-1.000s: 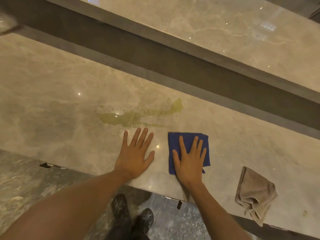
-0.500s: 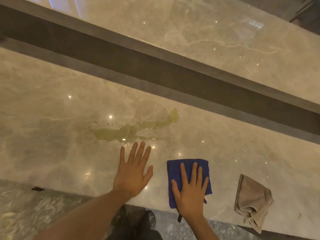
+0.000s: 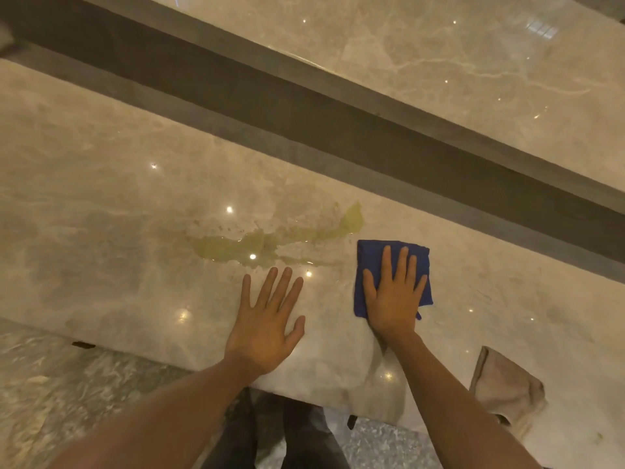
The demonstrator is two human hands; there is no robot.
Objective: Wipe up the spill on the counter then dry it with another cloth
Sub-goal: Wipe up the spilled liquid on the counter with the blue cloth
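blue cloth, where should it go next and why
Probably slide the blue cloth left into the yellowish spill. The right hand lies flat on the cloth just right of the puddle, which looks unwiped, and the left hand rests bare on the marble counter.

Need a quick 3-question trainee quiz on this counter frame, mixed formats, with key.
1. True or false: the blue cloth already covers the whole yellowish spill.
2. Which hand presses flat on the blue cloth? A) left hand B) right hand
3. Fill in: the spare beige cloth lies near the counter edge, to the ____ of the right hand.

Key: 1 false, the cloth sits just right of the spill; 2 B; 3 right.
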